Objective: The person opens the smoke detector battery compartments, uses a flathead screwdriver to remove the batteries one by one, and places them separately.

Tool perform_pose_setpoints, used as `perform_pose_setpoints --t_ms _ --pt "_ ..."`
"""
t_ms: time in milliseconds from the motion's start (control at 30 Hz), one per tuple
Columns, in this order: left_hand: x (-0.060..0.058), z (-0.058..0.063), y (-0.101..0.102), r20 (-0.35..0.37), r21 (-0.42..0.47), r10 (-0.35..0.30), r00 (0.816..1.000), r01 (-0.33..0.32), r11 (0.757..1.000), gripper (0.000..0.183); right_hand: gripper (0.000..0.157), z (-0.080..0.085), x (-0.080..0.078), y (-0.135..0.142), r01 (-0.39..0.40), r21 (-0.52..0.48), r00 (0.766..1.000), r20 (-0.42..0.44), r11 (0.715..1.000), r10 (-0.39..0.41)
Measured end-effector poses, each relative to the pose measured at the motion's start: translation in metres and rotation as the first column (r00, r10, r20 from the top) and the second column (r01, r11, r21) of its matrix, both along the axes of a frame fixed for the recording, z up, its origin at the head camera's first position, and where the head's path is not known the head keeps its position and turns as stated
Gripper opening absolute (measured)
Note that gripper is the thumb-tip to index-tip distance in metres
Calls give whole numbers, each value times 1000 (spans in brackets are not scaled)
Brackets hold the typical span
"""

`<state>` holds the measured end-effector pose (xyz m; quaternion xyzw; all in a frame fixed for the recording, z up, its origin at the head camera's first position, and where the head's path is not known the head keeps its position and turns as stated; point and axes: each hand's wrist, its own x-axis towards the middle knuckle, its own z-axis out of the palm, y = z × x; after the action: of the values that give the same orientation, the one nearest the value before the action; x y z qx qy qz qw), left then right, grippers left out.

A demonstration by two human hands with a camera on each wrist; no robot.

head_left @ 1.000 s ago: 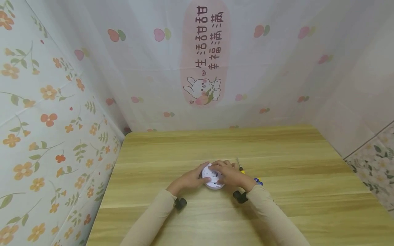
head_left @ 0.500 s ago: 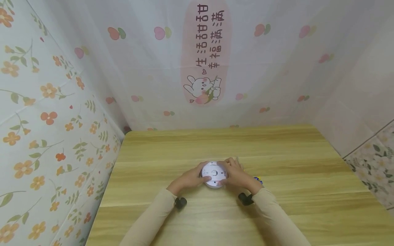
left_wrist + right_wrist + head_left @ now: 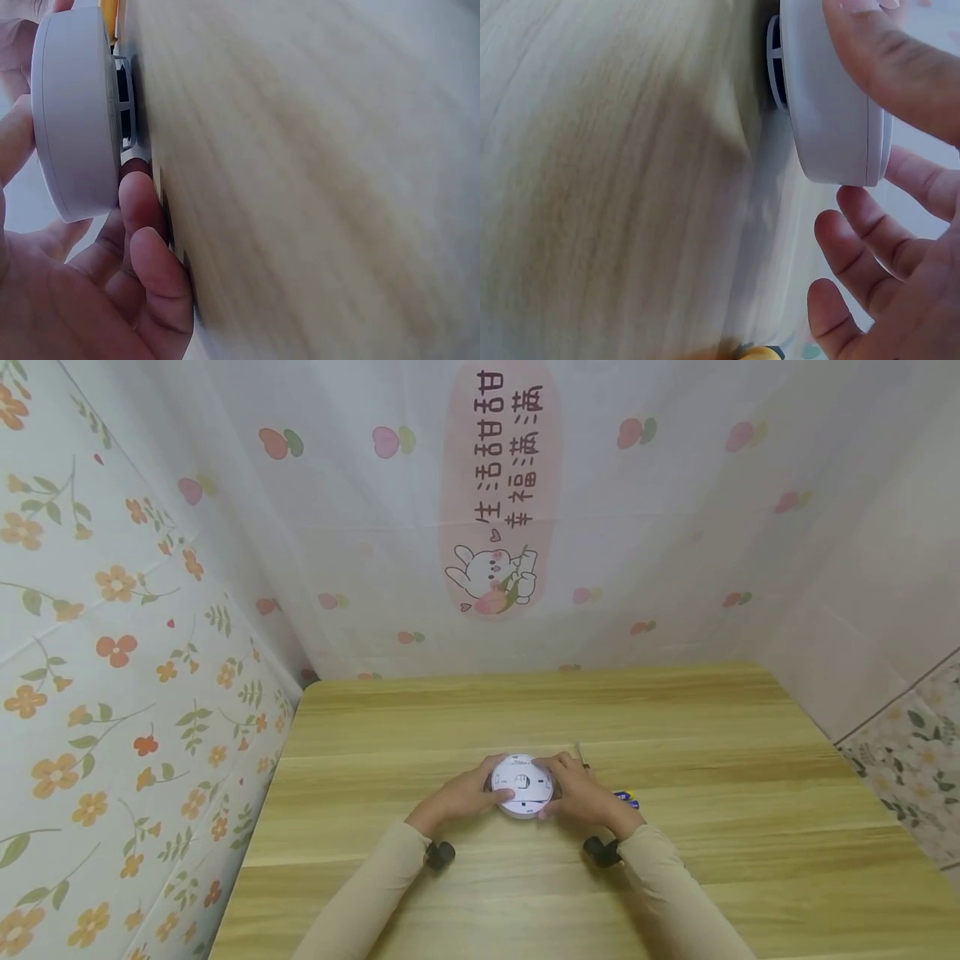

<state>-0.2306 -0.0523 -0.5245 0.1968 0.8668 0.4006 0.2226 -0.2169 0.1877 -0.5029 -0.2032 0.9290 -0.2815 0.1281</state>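
Note:
A round white smoke detector [image 3: 522, 787] is held face down just over the table, its back plate upward. Its vented underside shows in both wrist views, close to the wood. My left hand [image 3: 468, 792] grips the left side, thumb on the back plate and fingers round the rim. On the right side, my right hand [image 3: 585, 793] holds the rim between thumb and forefinger. In the right wrist view the other fingers [image 3: 847, 251] are loosely bent beside the smoke detector [image 3: 829, 105].
A screwdriver [image 3: 579, 752] lies behind my right hand, mostly hidden by it. Blue-and-yellow batteries [image 3: 627, 798] lie to the right of that hand. The wooden table [image 3: 420, 718] ends at a curtain [image 3: 337, 543] at the back.
My right hand has drawn back from over the smoke detector's top to its right rim, uncovering more of the back plate. The left hand has stayed in place.

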Motion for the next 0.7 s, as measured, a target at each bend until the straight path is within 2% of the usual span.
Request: perform_pose_setpoints --t_ms 467,700 --pt "0 2 2 17 27 19 1000 -19 999 70 79 -5 0 0 68 38 995 -81 997 -65" --pt "0 3 3 -1 4 27 1000 -27 1000 75 82 -6 2 1 56 53 993 -109 997 -50"
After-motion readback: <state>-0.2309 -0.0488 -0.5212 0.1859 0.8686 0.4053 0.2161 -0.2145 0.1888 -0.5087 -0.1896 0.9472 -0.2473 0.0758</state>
